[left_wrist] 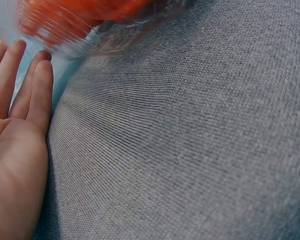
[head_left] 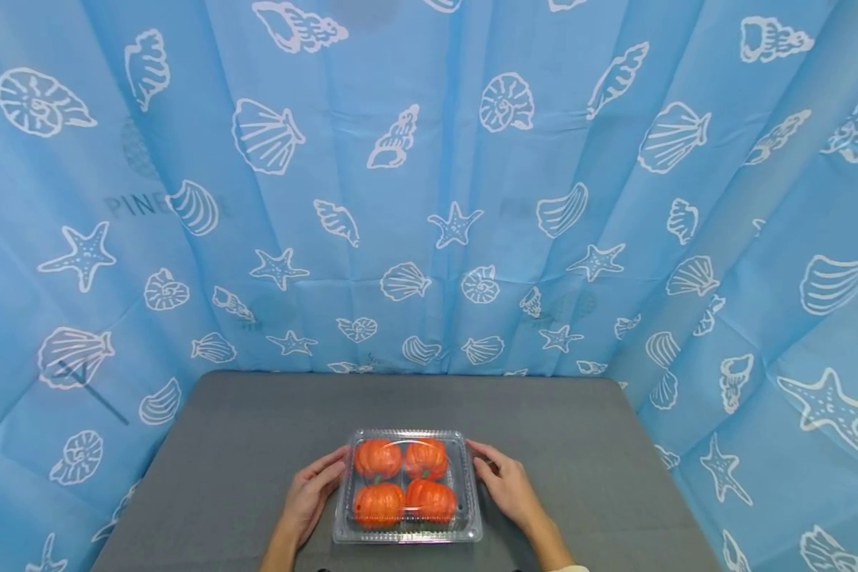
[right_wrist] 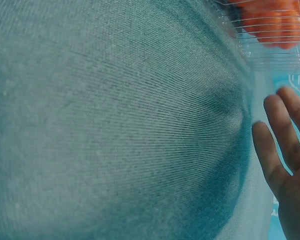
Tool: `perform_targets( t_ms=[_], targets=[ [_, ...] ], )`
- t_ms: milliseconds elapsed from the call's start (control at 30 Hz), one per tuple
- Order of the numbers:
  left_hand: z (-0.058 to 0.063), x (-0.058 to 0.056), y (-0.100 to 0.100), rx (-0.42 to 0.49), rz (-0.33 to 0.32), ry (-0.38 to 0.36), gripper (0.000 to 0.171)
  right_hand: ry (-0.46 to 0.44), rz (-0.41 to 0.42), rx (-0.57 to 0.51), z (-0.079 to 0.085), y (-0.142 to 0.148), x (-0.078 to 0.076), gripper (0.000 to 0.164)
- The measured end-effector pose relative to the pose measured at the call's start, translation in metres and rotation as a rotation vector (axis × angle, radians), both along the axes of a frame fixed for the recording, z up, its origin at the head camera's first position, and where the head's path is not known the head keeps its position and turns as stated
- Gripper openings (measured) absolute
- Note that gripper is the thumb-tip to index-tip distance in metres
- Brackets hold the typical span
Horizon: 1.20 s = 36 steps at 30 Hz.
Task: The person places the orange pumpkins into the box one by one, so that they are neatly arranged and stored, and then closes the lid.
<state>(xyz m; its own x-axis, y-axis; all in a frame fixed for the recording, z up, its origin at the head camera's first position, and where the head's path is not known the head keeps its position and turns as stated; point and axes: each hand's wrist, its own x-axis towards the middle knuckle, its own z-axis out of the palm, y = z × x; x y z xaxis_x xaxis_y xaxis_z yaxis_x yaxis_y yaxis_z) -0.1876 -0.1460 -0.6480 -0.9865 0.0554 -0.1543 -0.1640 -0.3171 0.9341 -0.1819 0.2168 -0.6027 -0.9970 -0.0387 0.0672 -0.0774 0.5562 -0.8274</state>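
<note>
A clear plastic box (head_left: 409, 537) sits on the grey table, with several small orange toy pumpkins (head_left: 380, 506) inside it in two rows. Its lid appears to lie over them. At the box's left side is my left hand (head_left: 309, 494), fingers extended, fingertips at the wall. On the opposite side my right hand (head_left: 509, 486) reaches toward the upper right corner with its fingers spread. In the left wrist view, the left fingers (left_wrist: 40, 95) look nearly straight beside the box. The right wrist view has the right fingers (right_wrist: 279, 117) loosely extended, a small gap from the plastic.
Grey fabric covers the tabletop (head_left: 257, 429), which has rounded far corners. Behind it and along both sides hangs a blue curtain (head_left: 443, 318) printed with white shells and starfish.
</note>
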Motion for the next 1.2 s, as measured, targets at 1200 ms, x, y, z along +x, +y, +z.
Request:
perform_targets(
  t_ms=[1200],
  targets=[
    [0.031, -0.006, 0.023, -0.382, 0.081, -0.098, 0.05, -0.198, -0.107, -0.388, -0.002, -0.008, -0.011, 0.042]
  ],
)
